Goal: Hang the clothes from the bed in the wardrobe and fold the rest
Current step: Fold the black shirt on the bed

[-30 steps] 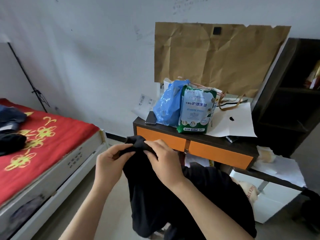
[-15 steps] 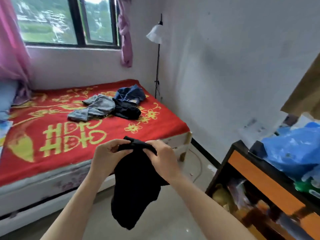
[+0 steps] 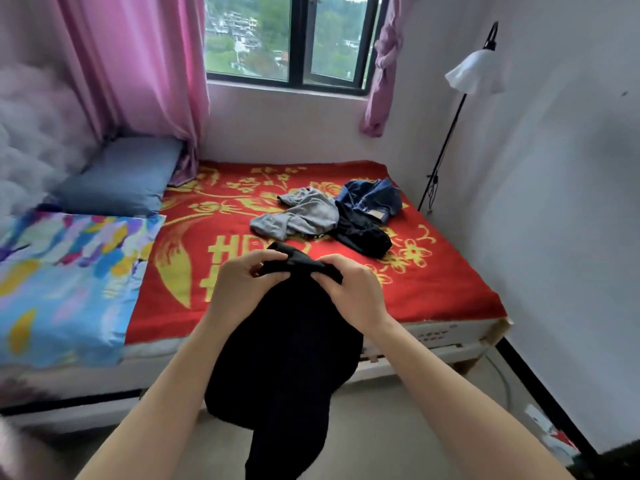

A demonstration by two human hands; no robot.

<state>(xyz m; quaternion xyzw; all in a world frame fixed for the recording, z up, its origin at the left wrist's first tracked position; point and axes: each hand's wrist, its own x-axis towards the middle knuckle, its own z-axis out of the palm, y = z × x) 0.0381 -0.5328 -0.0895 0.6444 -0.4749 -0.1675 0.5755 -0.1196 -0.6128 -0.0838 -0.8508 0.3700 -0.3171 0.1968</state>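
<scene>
My left hand [image 3: 242, 289] and right hand [image 3: 353, 292] both have fingers curled, pinching the top edge of a soft black cloth garment [image 3: 287, 358], same grip as a second ago. It hangs from my fingers in front of the bed's near edge, down toward the floor. What's changed is the view: the desk with orange drawers is gone from the right side, and I'm now square-on to the bed with the red and gold blanket [image 3: 443, 289]. On the bed sits the same pile: a crumpled grey top [image 3: 304, 216], blue denim jeans [image 3: 374, 199] and a dark bundle [image 3: 363, 235], all touching. A blue pillow [image 3: 121, 174] is now visible on the left.
</scene>
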